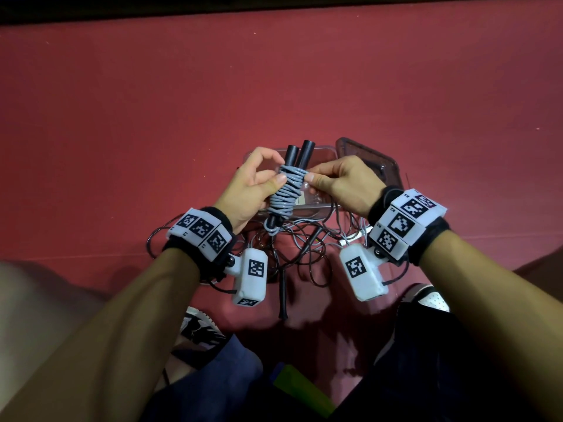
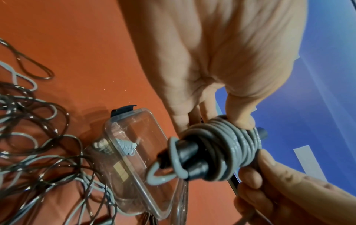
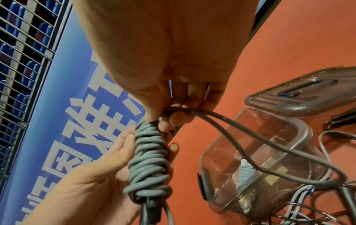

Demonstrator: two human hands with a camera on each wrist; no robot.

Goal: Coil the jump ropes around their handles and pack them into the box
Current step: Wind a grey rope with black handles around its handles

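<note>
A jump rope bundle (image 1: 288, 190), two black handles wound with grey rope, stands upright between both hands above the clear box (image 1: 324, 147). My left hand (image 1: 278, 170) grips the coil, thumb in front and fingers behind, as the left wrist view shows on the bundle (image 2: 221, 152). My right hand (image 1: 310, 175) pinches a rope strand (image 3: 212, 115) against the top of the coil (image 3: 150, 159); the strand trails down to the floor pile. Inside the box (image 3: 300, 129) lies a coiled pale rope (image 3: 245, 172).
The box lid (image 1: 365, 156) lies behind and to the right of the box. Loose grey and dark ropes (image 1: 292, 248) tangle on the red floor in front of it, with a black handle (image 1: 283, 300) among them. My shoes (image 1: 198, 327) are close below.
</note>
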